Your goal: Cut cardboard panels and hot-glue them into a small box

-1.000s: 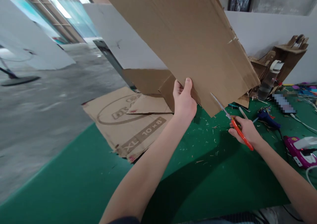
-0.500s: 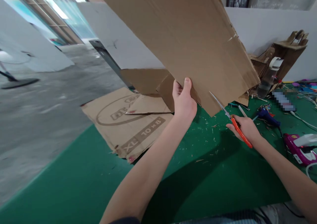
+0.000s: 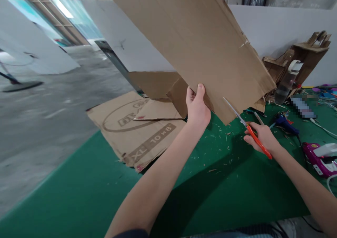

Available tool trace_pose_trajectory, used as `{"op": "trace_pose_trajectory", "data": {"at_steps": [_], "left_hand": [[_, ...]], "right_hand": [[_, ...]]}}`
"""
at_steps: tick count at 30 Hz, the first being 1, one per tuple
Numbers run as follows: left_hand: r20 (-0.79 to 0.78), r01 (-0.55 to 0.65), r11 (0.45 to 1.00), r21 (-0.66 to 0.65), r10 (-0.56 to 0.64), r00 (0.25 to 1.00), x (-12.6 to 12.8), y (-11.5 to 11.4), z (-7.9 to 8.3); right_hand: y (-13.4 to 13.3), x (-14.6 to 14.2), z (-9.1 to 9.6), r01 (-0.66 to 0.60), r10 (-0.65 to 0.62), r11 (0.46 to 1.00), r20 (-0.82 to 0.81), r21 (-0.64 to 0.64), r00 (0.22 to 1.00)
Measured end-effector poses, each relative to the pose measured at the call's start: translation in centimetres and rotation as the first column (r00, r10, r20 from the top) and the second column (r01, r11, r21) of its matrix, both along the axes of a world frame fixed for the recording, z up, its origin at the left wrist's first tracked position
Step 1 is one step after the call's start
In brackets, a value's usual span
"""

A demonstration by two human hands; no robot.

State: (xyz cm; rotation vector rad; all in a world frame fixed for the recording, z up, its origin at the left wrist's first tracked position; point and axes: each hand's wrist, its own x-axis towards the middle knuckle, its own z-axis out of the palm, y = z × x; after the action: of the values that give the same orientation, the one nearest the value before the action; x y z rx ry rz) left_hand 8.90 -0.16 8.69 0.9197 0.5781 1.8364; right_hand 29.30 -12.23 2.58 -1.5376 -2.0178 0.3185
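A large brown cardboard sheet [image 3: 189, 45] is held up at a slant over the table. My left hand [image 3: 197, 106] grips its lower left edge, thumb on the near face and fingers behind. My right hand [image 3: 260, 136] holds scissors [image 3: 256, 139] with orange-red handles, whose blades point up and left across the sheet's lower corner. Whether the blades are cutting into the board I cannot tell. A pale pen-like stick [image 3: 259, 118] shows just behind my right hand. Beneath and left of the sheet lies a printed cardboard box [image 3: 147, 139] with its flaps spread.
Scraps litter the green table [image 3: 210, 196]. On the right are a blue glue gun [image 3: 285, 124], a phone [image 3: 302, 106], a magenta power strip [image 3: 316, 157] with cables, and a clear bottle [image 3: 286, 81]. A wooden model [image 3: 306, 60] stands behind, near the white wall.
The cardboard sheet has shifted slightly, its upper right edge now further left in view. Both hands keep their hold, and the scissors stay by the sheet's lower corner.
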Motion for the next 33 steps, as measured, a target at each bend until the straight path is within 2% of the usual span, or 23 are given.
{"op": "trace_pose_trajectory", "data": {"at_steps": [6,12,19,27,33], "left_hand": [[-0.002,0.023,0.999,-0.028,-0.023,1.0,0.2,-0.2,-0.4],[-0.033,0.022,1.0,-0.001,-0.022,0.999,0.3,-0.6,-0.2],[-0.004,0.053,0.998,-0.023,-0.053,0.999,0.4,-0.4,-0.3],[0.059,0.081,0.995,-0.059,-0.078,0.995,0.1,0.1,-0.5],[0.013,0.096,0.995,0.009,-0.096,0.995,0.4,-0.9,0.4]], "right_hand": [[-0.2,-0.3,1.0,-0.009,0.009,0.999,-0.005,-0.043,1.0],[-0.1,-0.5,0.9,0.08,-0.084,0.996,0.149,0.034,0.985],[-0.1,-0.6,0.3,0.074,-0.091,0.991,0.16,0.108,0.983],[0.0,0.0,0.8,-0.029,0.028,1.0,0.075,0.006,0.997],[-0.6,0.4,1.5,-0.08,0.08,0.995,-0.001,-0.063,0.997]]}}
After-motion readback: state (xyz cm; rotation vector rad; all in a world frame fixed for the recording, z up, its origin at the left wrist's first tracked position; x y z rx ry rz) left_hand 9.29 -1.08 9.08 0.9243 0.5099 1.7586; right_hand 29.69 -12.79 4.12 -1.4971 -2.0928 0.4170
